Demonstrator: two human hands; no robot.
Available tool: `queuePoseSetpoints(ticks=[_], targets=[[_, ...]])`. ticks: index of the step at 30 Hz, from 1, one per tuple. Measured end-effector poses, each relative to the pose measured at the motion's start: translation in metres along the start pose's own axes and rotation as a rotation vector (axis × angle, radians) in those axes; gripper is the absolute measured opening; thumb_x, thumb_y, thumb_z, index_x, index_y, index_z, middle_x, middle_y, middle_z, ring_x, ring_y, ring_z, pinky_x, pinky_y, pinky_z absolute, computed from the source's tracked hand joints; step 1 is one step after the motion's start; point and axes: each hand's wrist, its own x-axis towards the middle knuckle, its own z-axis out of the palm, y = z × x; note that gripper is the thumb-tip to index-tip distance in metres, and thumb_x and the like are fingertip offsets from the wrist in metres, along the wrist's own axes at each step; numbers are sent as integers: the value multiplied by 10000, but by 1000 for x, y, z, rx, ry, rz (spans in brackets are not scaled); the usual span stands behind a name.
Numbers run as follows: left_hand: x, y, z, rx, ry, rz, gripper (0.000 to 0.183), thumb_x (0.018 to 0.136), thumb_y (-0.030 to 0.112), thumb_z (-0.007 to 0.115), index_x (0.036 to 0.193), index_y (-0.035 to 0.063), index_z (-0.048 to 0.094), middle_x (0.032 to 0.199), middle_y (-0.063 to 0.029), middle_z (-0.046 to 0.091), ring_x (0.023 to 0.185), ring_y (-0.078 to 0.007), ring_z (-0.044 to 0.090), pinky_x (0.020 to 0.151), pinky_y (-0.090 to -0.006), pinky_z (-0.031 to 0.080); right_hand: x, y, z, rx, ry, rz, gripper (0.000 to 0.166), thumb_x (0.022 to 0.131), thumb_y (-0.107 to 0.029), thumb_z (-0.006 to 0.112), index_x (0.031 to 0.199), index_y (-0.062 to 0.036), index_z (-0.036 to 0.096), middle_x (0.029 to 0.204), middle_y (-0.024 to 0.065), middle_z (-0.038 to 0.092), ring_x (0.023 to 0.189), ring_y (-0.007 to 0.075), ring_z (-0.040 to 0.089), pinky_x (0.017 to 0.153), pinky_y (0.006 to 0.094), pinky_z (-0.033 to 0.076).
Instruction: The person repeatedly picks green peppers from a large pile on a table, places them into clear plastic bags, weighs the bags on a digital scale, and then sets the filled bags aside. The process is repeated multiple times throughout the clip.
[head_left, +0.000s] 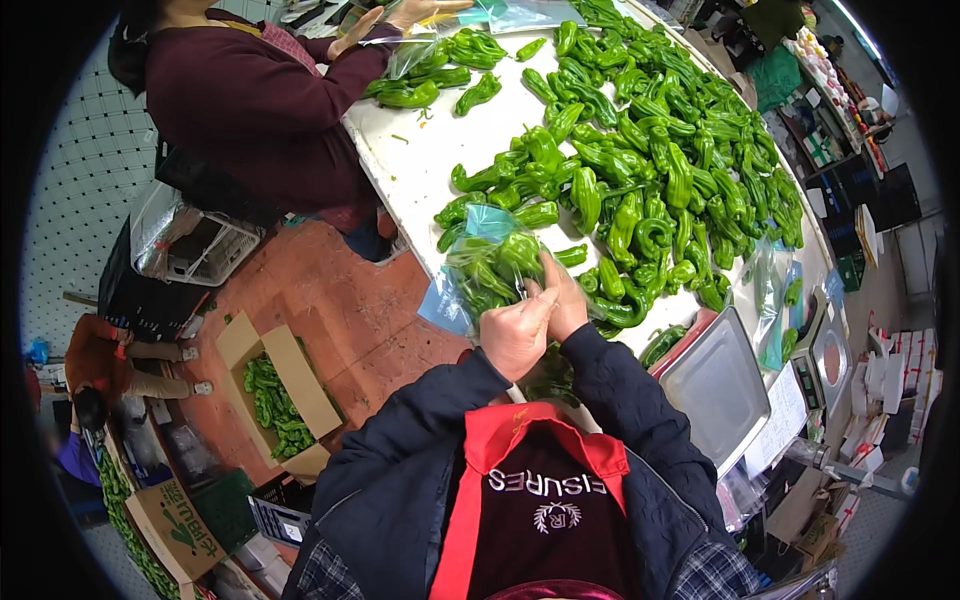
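My left hand (516, 335) and my right hand (564, 300) meet at the gathered neck of a clear plastic bag (491, 259) with blue printed parts. Green peppers fill the bag, which lies over the near edge of the white table. Fingers of both hands pinch the plastic together; their tips overlap, so the exact grip is partly hidden. A large heap of loose green peppers (675, 161) spreads over the table beyond the bag. More peppers in plastic (553, 375) show dimly beneath my wrists.
A co-worker in a maroon top (247, 112) stands at the table's left side, hands on another bag. To the right are a grey tray (718, 390), a written sheet (778, 421) and a weighing scale (831, 360). An open cardboard box (304, 381) of peppers stands on the red floor.
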Motion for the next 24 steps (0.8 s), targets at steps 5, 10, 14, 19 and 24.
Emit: queuePoseSetpoints(ticks=[5,10,14,19,24], targets=[[4,-2,11,-6,0,-19,262,923,71,703,1183,88,735,861,-157,740,706,-342,714,597,-406,559,39,7,-8,920,-264,342,546,945,-266,715,1376,34,562,1094,249,722,884,387,714,786,431,555],[3,-11,18,-68,26,-44,250,947,54,681,1192,52,728,889,-195,737,766,-361,735,640,-396,579,25,0,-5,40,65,4,602,934,-280,734,1452,-53,528,1193,207,663,1027,434,654,874,454,530],[5,-12,18,-93,12,-61,233,940,45,682,1167,47,737,886,-193,738,765,-361,736,635,-394,576,4,-5,1,176,-1,-17,671,915,-205,744,1509,-64,465,1361,209,602,1073,411,643,920,457,516],[11,-11,17,-125,30,-11,241,935,19,678,1169,40,733,896,-198,739,787,-358,741,658,-382,580,30,1,-13,561,-190,361,559,963,-164,723,1464,-17,523,1332,202,655,1152,254,655,950,388,526],[17,-21,13,-158,39,-106,222,951,17,677,1169,9,722,987,-209,755,880,-349,758,722,-359,590,30,2,6,282,-26,-71,638,940,-172,720,1510,-49,458,1373,205,586,1105,346,660,877,441,542]])
